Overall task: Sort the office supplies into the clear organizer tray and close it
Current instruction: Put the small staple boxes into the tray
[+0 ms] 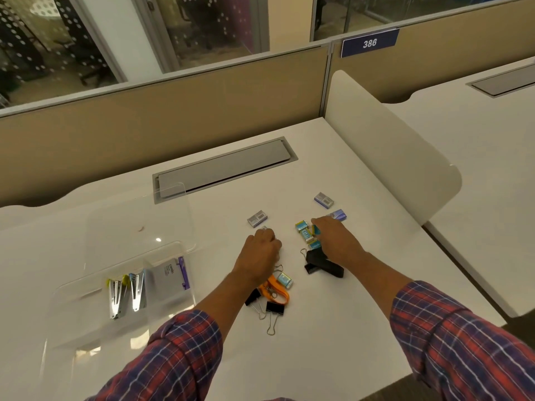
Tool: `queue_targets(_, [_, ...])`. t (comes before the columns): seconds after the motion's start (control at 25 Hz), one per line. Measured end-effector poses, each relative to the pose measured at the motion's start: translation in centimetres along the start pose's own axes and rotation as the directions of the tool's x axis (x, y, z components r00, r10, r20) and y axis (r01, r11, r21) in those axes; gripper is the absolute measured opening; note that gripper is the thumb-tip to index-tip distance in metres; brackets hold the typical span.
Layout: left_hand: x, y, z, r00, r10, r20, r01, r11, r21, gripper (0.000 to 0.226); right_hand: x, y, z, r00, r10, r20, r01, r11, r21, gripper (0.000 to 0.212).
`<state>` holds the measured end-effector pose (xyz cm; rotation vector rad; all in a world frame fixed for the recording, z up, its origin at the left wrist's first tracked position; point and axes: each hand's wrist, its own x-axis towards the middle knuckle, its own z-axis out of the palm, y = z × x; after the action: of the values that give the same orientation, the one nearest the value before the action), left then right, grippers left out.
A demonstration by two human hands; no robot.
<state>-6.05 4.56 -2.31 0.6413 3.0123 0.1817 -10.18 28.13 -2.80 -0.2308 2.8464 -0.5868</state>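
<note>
- Head view: a white bench (362,299) carries a scatter of small office supplies, with a grey hatch (225,166) set into its far part.
- The clear tray (95,287) sits at the left of the bench, its clear lid (139,218) standing open behind it.
- Inside the tray, two metal staplers (126,295) lie side by side in left compartments, and a grey and purple box (170,274) lies in the compartment just to their right.
- The left hand (262,251) is curled down on the bench near the middle; its fingers are bent closed, and I cannot tell whether it holds anything.
- A small grey staple box (257,218) lies just beyond that hand.
- The right hand (337,237) rests palm down with fingers partly bent over a cluster of small blue packets (304,230); whether it grips one cannot be told.
- Two more staple boxes lie beyond the right hand, one (324,200) well clear, one (339,214) at its fingertips.
- A black strap (321,263) lies under the right wrist.
- Near the left forearm lie an orange strap (278,287), another blue packet (285,280) and two black binder clips (273,309).
- Both sleeves (463,342) are red and blue plaid.
</note>
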Motion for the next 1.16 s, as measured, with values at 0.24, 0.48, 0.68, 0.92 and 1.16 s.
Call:
queue_targets(0.24, [-0.2, 1.5, -2.5, 0.905, -0.419, -0.076, 0.264, 0.693, -0.671, 0.024, 1.0, 0.6, 0.4, 0.999, 0.009, -0.050, -0.009, 1.000, 0.007, 0.059])
queue_targets(0.48, [-1.2, 2.0, -4.6, 0.729, -0.631, 0.264, 0.340, 0.001, -0.940, 0.031, 1.0, 0.8, 0.2, 0.999, -0.033, 0.013, 0.035, 0.984, -0.173, 0.050])
queue_targets(0.68, [-3.7, 3.2, -3.4, 0.901, -0.413, 0.128, 0.380, 0.614, -0.692, 0.023, 1.0, 0.7, -0.2, 0.997, 0.072, 0.035, -0.065, 0.986, -0.156, 0.060])
queue_targets(0.92, [-5.4, 4.6, -1.5, 0.976, -0.130, 0.176, 0.162, 0.970, -0.182, 0.054, -0.2, 0.9, -0.8, 0.998, 0.017, 0.055, -0.010, 0.993, -0.120, 0.065])
queue_targets(1.16, [-4.9, 5.3, -1.7, 0.964, -0.180, 0.193, 0.215, 0.961, -0.174, 0.043, -1.6, 1.1, -0.6, 0.997, 0.043, -0.059, -0.043, 0.999, 0.012, 0.030])
